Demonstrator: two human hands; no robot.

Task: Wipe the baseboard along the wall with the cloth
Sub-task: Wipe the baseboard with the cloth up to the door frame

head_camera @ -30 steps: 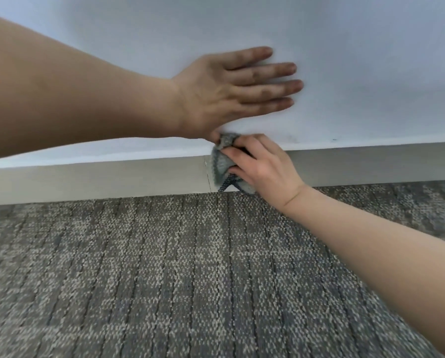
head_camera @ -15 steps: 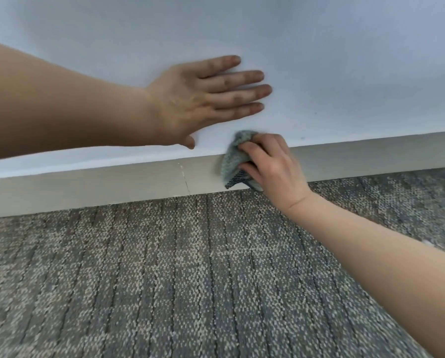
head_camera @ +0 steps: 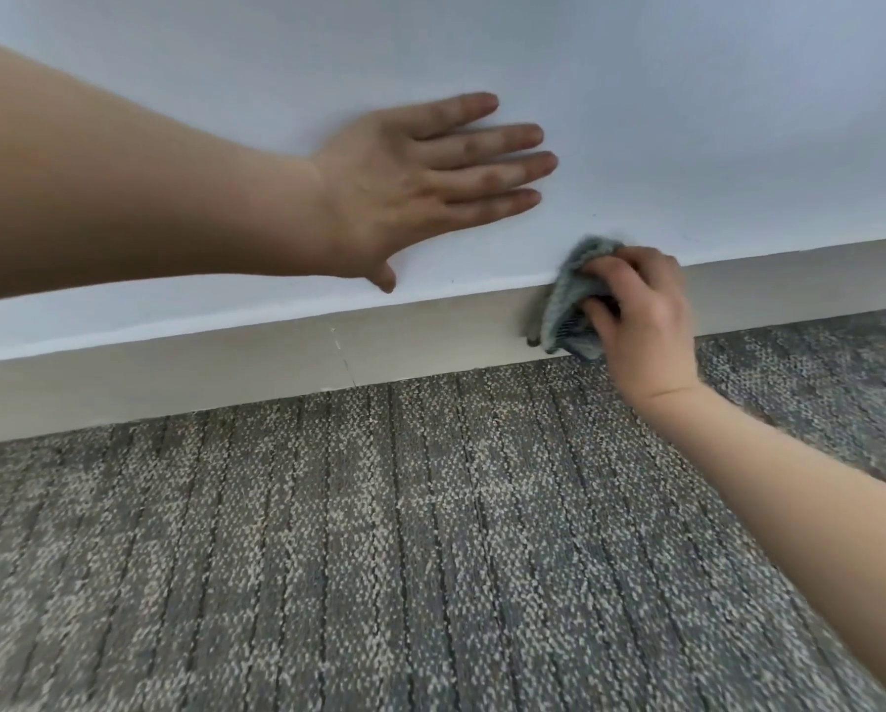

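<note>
A beige baseboard point(head_camera: 225, 372) runs along the foot of the white wall point(head_camera: 636, 95), slanting up to the right. My right hand point(head_camera: 641, 310) grips a bunched grey-blue cloth point(head_camera: 566, 300) and presses it against the baseboard right of centre. The cloth covers the board's full height there and slightly overlaps the wall. My left hand point(head_camera: 430, 182) lies flat on the wall above the board, fingers straight and pointing right, holding nothing.
Grey patterned carpet point(head_camera: 379, 557) fills the floor up to the baseboard. A thin vertical seam point(head_camera: 343, 352) crosses the baseboard left of the cloth, below my left hand.
My right hand has slid the cloth to the right along the baseboard, away from the seam. My left hand stays flat on the wall, and the cloth now sits to its right.
</note>
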